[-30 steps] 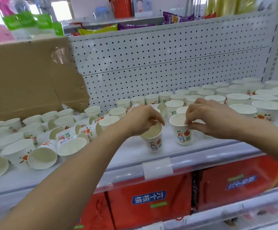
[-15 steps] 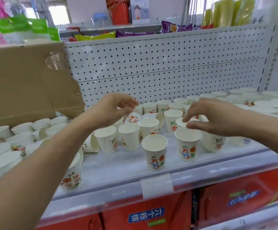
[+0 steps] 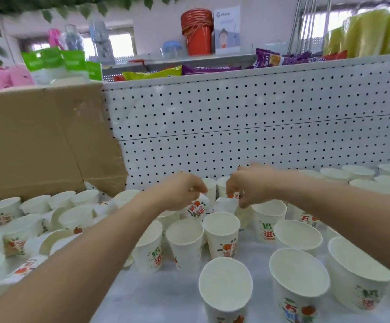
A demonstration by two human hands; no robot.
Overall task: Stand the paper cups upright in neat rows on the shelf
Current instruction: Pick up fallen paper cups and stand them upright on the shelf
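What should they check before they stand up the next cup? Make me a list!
1. Left hand has hold of the tilted cup: ok, its fingers curl over the top.
2. Right hand has hold of the white cup under it: cannot tell, the fingers hide where they touch.
3. Bare spot on the shelf for setting a cup down: ok.
4. Front cup stands upright: ok.
5. All cups on the left are standing: not ok, the fallen cups near the cardboard box lie on their sides.
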